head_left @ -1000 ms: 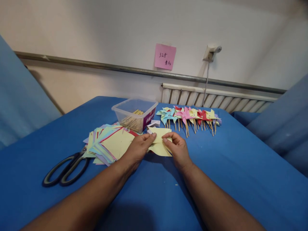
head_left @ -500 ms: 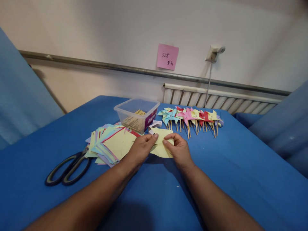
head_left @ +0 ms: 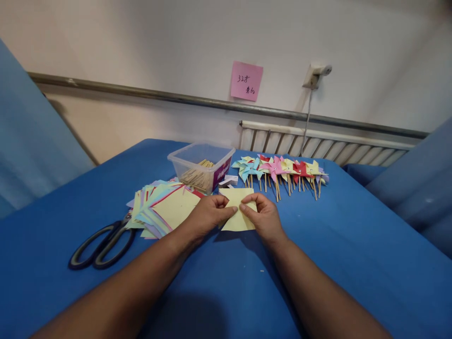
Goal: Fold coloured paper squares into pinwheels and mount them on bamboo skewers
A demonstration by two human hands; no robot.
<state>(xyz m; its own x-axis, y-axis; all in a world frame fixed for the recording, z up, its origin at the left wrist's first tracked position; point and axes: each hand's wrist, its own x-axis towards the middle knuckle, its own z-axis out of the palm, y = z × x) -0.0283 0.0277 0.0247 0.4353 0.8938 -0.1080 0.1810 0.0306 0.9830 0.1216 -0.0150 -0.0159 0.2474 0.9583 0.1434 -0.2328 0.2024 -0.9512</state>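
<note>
Between my hands is a pale yellow paper square (head_left: 237, 222), held a little above the blue table. My left hand (head_left: 212, 213) pinches its left side, thumb on top near the middle. From the right, my right hand (head_left: 262, 215) pinches the same paper with thumb and fingers. The two thumb tips nearly meet at the paper's centre. Left of my hands lies a fanned stack of coloured paper squares (head_left: 173, 209), a yellow one on top. Black-handled scissors (head_left: 102, 245) rest beside the stack, their blades hidden under the paper.
A clear plastic box (head_left: 201, 167) of wooden sticks stands behind the stack. Several finished paper pinwheels (head_left: 278, 169) on sticks lie at the back right. A small white box (head_left: 231, 180) sits behind the held paper. The blue tablecloth (head_left: 335, 263) reaches toward a radiator (head_left: 318, 143) at the wall.
The held paper has gone from showing a raised fold or flap to lying flatter and facing me. My left thumb has moved right, toward the paper's centre.
</note>
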